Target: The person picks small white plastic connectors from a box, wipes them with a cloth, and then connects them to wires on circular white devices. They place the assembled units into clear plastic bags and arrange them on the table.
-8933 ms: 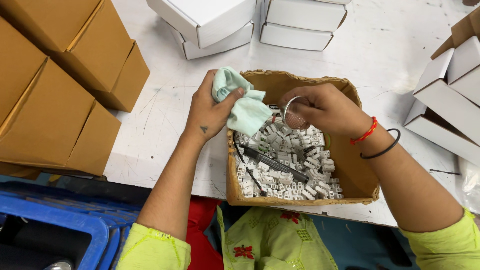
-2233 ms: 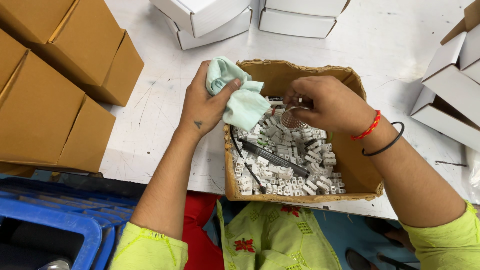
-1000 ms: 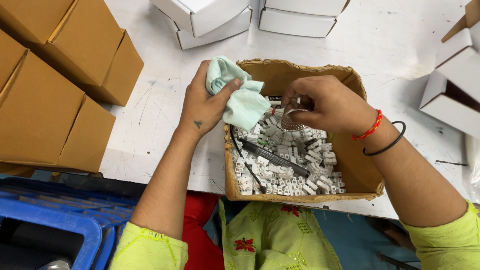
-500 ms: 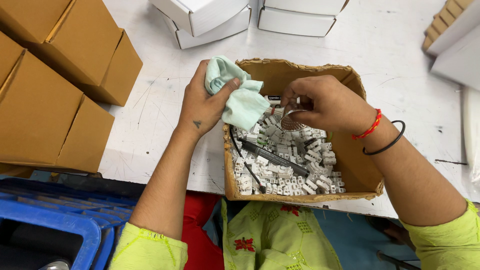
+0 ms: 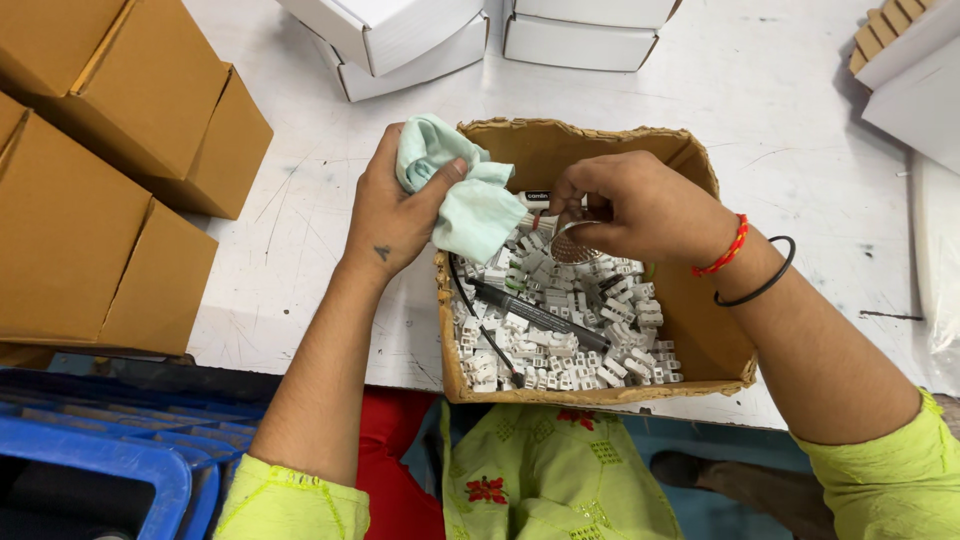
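An open brown cardboard box (image 5: 700,330) sits at the table's near edge, filled with several small white plastic connector blocks (image 5: 560,340) and a dark pen-like tool (image 5: 540,312). My left hand (image 5: 395,210) grips a crumpled pale green cloth (image 5: 465,195) over the box's left rim. My right hand (image 5: 640,205) hovers above the blocks and pinches a small round metal piece (image 5: 572,243) between its fingertips. A red thread and a black band circle the right wrist.
Brown cardboard cartons (image 5: 110,170) are stacked on the left. White boxes (image 5: 420,35) stand at the back of the white table (image 5: 800,150), and more white boxes (image 5: 915,75) are at the right. A blue crate (image 5: 90,470) sits below the table edge.
Both hands stay nearly still over the box. The right fingers have shifted slightly on the metal piece. The white boxes at the right have moved up and away from the table.
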